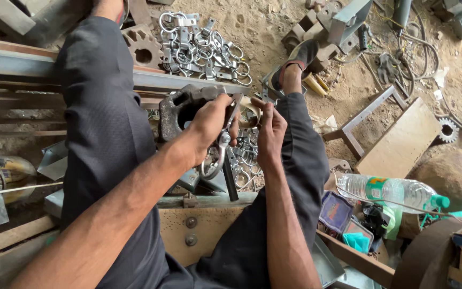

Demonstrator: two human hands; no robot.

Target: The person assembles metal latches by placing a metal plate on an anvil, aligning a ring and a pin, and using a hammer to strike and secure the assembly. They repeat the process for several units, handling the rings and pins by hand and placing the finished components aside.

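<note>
My left hand (209, 126) is closed around a flat metal bracket (235, 107), and a steel ring (212, 165) dangles below it. My right hand (271, 134) is just to its right, with the fingertips pinched on the bracket's upper end. Both hands work between my knees, in front of a heavy dark cast-iron block (180, 109). Under the hands lies a small heap of similar ring-and-bracket pieces (246, 156). A dark rod (230, 184) stands below the left hand. A bigger pile of finished ring brackets (204, 48) lies on the sandy ground further off.
A steel beam (22, 61) runs under my left leg. A toothed iron block (144, 51) sits beside the far pile. On the right are a wooden board (399, 139), a small gear (447, 129), a plastic water bottle (391, 190) and cables (418, 53).
</note>
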